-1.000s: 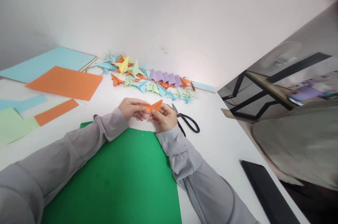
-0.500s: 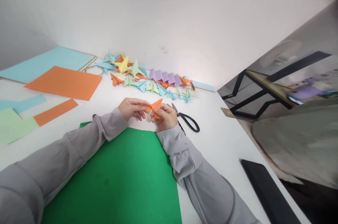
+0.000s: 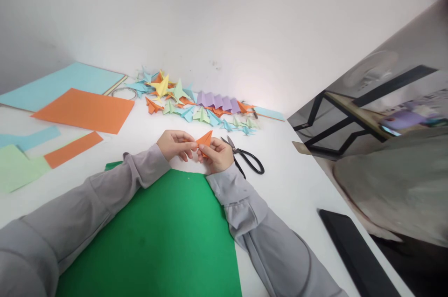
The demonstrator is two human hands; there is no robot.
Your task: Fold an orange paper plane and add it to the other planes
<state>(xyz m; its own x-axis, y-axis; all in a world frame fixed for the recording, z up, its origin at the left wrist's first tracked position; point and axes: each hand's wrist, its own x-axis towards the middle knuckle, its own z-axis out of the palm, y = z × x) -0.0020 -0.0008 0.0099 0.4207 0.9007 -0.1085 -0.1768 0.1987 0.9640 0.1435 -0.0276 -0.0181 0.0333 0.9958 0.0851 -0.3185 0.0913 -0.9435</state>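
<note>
Both hands meet over the white table (image 3: 287,185), just beyond a large green paper sheet (image 3: 164,236). Between them is a small folded orange paper piece (image 3: 204,139), now a narrow pointed shape. My left hand (image 3: 174,143) pinches its left side with the fingertips. My right hand (image 3: 217,155) has its fingers closed around the right side and underside. Black scissors (image 3: 245,159) lie directly to the right of my right hand, blades pointing away from me.
A row of folded paper figures (image 3: 182,99) in several colours and a purple pleated strip (image 3: 219,101) lies along the wall. Orange (image 3: 84,110), blue (image 3: 59,85) and pale green (image 3: 17,166) sheets lie at left. A black flat object (image 3: 353,255) sits at right.
The orange piece has been folded together: its spread wings have closed into a narrower point. Both hands stayed in the same place, fingers shifting slightly.
</note>
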